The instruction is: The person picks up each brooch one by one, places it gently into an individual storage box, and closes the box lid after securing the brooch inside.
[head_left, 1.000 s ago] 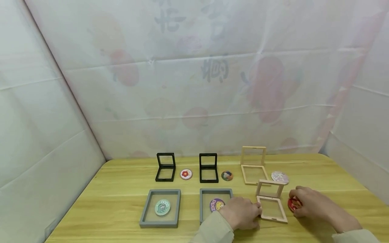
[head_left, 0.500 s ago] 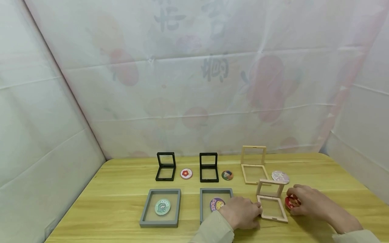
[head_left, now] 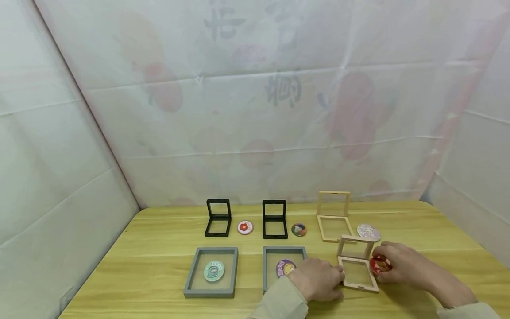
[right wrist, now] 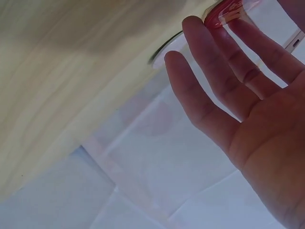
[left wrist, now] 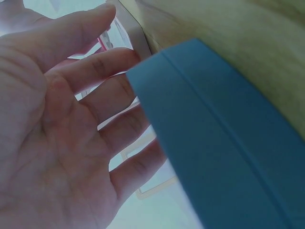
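My right hand point(head_left: 406, 266) pinches a round red badge point(head_left: 379, 266) by its edges, just right of an opened pale pink display frame point(head_left: 360, 290). In the right wrist view the red badge point(right wrist: 228, 13) sits at the fingertips. My left hand point(head_left: 318, 278) rests on the table at that frame's left side, its fingertips at the edge. The left wrist view shows its fingers point(left wrist: 114, 98) loosely bent, holding nothing. Behind the left hand lies a grey frame point(head_left: 264, 266) with a purple badge point(head_left: 285, 267), partly covered by the hand.
Another grey frame point(head_left: 235, 274) holds a green badge point(head_left: 214, 270). Farther back stand two opened black frames point(head_left: 218, 217) and an opened yellow frame point(head_left: 334, 217). Beside them lie a flower badge point(head_left: 245, 227), a dark multicoloured badge point(head_left: 299, 229) and a pale lilac badge point(head_left: 368, 232).
My right hand has slid the red badge a little to the left, closer to the pink frame. The left hand has stayed at the frame's left side.
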A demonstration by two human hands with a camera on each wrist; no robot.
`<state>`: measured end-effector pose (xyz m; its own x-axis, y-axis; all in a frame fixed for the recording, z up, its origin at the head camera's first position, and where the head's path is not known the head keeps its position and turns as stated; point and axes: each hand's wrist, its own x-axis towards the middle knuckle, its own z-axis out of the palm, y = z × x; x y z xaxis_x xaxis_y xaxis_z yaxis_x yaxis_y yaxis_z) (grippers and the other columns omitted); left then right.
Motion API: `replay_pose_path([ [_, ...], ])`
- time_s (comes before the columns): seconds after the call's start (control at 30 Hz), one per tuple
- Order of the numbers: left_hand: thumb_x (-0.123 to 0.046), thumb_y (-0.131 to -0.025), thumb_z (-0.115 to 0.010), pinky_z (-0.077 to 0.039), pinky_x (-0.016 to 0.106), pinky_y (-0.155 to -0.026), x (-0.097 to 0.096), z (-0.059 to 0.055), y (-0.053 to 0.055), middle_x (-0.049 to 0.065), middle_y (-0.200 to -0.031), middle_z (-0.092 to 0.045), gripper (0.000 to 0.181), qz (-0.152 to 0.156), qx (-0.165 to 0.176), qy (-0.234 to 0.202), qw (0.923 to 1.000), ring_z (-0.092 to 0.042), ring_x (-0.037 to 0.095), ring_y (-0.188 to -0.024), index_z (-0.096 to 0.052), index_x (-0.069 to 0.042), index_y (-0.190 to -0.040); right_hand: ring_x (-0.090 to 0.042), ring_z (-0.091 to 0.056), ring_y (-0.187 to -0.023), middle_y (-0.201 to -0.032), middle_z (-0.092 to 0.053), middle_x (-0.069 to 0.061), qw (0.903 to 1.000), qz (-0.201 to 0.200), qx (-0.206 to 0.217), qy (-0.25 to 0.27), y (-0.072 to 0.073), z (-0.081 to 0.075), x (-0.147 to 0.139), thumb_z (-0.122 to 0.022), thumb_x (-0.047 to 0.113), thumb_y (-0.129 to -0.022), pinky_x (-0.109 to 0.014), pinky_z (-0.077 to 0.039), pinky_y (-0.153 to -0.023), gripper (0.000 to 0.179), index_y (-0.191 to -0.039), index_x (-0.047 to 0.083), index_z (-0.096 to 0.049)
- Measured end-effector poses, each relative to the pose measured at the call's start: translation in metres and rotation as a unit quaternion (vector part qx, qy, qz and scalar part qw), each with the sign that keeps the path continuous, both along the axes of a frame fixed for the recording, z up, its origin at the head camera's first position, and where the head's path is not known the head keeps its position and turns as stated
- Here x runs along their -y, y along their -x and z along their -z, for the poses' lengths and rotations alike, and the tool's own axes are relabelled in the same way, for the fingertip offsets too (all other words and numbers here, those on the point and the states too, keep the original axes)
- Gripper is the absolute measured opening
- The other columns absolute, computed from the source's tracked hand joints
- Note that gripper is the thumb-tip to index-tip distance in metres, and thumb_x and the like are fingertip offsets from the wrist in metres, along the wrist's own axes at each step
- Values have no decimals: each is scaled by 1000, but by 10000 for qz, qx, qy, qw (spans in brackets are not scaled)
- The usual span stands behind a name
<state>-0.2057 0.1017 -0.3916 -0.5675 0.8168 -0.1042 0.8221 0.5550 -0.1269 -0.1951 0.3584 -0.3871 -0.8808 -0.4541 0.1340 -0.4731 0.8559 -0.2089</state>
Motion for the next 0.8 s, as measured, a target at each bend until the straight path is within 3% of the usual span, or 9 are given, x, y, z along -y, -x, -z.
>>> replay_pose_path([
  [0.23, -53, -96, -65, -42, 17, -55, -1, 0, 1, -16, -84, -62, 28, 38, -24, -1, 10000, -47, 0, -60, -68, -35, -117, -6, -49, -77, -96, -62, 3, 10000, -50, -54, 2, 0, -3, 5, -87, 18, -68, -29, -43, -60, 36, -99, 11, -70],
  [0.57, -54, -95, -65, -44, 17, -58, 0, 0, 2, -17, -86, -63, 28, 61, -52, -6, 10000, -50, 0, -62, -68, -35, -116, 0, -45, -74, -89, -56, 13, 9992, -305, -130, 201, 0, -2, 9, -90, 26, -73, -27, -43, -59, 32, -95, 13, -71],
  [0.8, -53, -96, -65, -44, 17, -58, 0, 0, 2, -17, -87, -63, 27, 59, -14, 22, 10000, -51, 0, -63, -68, -35, -116, 1, -45, -74, -91, -56, 15, 9986, -432, -167, 272, 0, 0, 14, -88, 21, -72, -26, -42, -58, 29, -93, 16, -69],
])
